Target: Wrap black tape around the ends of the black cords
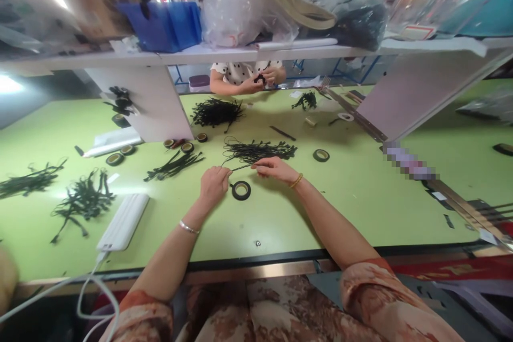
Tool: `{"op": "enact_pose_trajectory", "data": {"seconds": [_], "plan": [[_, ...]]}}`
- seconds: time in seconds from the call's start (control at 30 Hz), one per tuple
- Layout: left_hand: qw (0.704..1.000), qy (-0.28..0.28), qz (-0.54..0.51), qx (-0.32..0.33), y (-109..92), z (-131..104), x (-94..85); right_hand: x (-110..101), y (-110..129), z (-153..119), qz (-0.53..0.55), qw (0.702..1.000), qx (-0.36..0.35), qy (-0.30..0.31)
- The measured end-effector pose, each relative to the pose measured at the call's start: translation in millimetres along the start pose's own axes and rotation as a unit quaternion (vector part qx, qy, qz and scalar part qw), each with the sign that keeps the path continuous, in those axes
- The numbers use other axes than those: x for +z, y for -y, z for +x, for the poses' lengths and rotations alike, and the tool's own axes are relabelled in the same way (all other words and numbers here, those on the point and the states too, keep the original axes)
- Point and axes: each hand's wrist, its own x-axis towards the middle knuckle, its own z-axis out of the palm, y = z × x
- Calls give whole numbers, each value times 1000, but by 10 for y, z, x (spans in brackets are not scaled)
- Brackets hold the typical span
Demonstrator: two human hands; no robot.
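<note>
A thin black cable (241, 168) stretches between my two hands, just above the green table. My left hand (215, 184) pinches it at the left, fingers closed. At the other end my right hand (276, 169) is closed on it between thumb and fingers. A roll of black tape (241, 191) lies right beside my left fingers, and a short tail of tape reaches toward them; whether they touch it I cannot tell. Just beyond my hands is a pile of black cables (260, 149). Another bunch of black cables (174, 164) rests to the left.
More tape rolls (321, 155) lie around the green table (360, 197). A white power bank (123, 222) with a cord sits at left. Above runs a white shelf (180, 59) with a blue bin (162, 24) and bags. Across the table, a co-worker's hands (260, 81) hold something black.
</note>
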Motion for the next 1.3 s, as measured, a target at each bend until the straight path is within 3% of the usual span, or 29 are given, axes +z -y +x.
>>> {"op": "enact_pose_trajectory", "data": {"seconds": [0.1, 0.17, 0.23, 0.3, 0.37, 0.47, 0.57, 0.63, 0.73, 0.93, 1.03, 1.1, 1.2, 1.3], "plan": [[999, 9, 0, 44, -5, 9, -23, 28, 50, -25, -107, 990, -85, -43], [997, 18, -14, 80, -18, 11, -29, 106, 97, -37, -222, 964, -138, -57], [993, 20, -49, 104, -47, 6, -27, 212, 128, -41, -328, 931, -156, -35], [990, -7, -104, 92, -99, -8, -24, 321, 135, -35, -369, 918, -141, -21], [980, -62, -184, 37, -168, -24, -22, 407, 125, -17, -314, 942, -106, -52], [929, -102, -345, -80, -277, -38, -14, 475, 108, 20, -98, 986, -44, -127], [842, -24, -511, -172, -353, -39, 6, 508, 112, 43, 107, 984, -3, -144], [782, 38, -581, -221, -377, -37, 20, 528, 124, 41, 173, 974, 8, -145], [740, 91, -614, -261, -372, -32, 30, 553, 136, 24, 208, 967, 21, -148], [734, 123, -613, -266, -305, -8, 6, 573, 85, 33, 361, 915, 46, -172], [752, 137, -597, -242, -293, -7, -3, 595, 47, 49, 427, 888, 47, -167], [781, 134, -566, -228, -297, -12, -3, 622, 35, 49, 432, 888, 55, -146], [824, 141, -511, -202, -310, -16, -14, 668, 46, 34, 387, 915, 64, -92], [844, 158, -480, -181, -308, -4, -56, 702, 73, 18, 366, 924, 68, -87]]}}
